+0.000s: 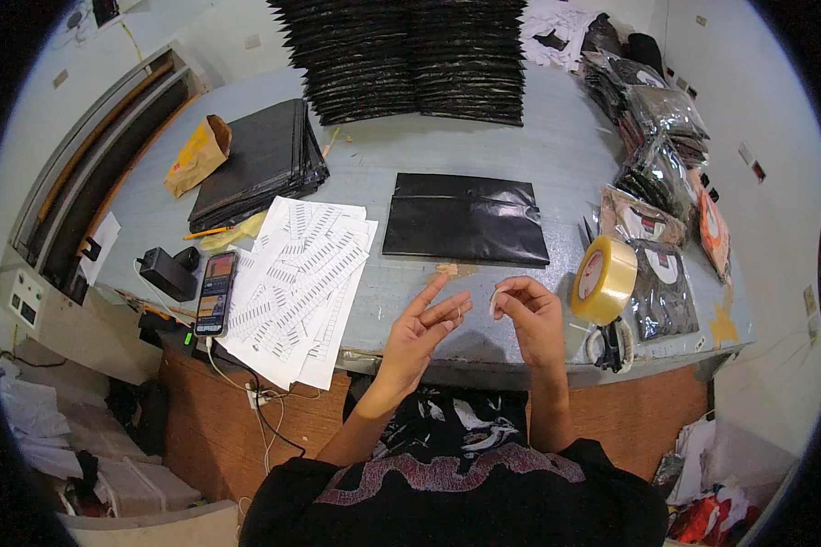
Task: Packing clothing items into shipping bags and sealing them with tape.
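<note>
Both my hands are raised over the near edge of the table, a short gap apart. The fingers of my left hand (417, 337) are apart, the index stretched forward, and I see nothing held in them. Between the thumb and fingertips of my right hand (531, 317) is a small white paper strip (493, 304). Just beyond my hands a black plastic mailer bag (463, 221) lies flat. A big roll of clear yellowish tape (605, 279) stands right of my right hand.
At left are printed paper sheets with cut strips (292, 283), a phone (215, 294), a black adapter (167, 273) and stacked black bags (251, 164) with a brown paper bag (199, 155). Tall black stacks (410, 64) stand behind. Bagged garments (661, 283) lie right, beside scissors (616, 345).
</note>
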Motion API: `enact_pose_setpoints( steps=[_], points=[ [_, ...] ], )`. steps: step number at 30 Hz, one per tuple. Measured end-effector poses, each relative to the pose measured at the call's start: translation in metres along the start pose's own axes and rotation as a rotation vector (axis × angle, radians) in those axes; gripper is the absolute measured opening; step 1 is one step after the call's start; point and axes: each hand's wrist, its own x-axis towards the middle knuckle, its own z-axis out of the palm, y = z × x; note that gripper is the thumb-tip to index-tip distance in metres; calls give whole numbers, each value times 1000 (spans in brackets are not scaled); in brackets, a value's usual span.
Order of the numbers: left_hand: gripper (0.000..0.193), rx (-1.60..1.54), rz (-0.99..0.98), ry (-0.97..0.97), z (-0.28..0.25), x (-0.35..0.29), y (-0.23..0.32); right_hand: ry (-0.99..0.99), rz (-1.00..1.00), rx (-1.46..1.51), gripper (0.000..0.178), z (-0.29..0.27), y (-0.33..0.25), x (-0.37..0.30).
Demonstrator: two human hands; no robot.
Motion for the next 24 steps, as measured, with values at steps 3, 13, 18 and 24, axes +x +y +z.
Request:
enact_pose_setpoints(
  steps=[3, 13, 18, 24],
  points=[
    [56, 3, -6, 14, 1, 0, 1, 5, -6, -13, 13, 4, -2, 0],
    [58, -99, -26, 15, 2, -1, 1, -11, 10, -141, 12, 7, -2, -1],
    [60, -179, -53, 18, 1, 0, 2, -19, 23, -170, 11, 6, -1, -3],
    [61, -249, -78, -1, -2, 0, 1, -52, 4, -158, 10, 15, 1, -8]
  ],
)
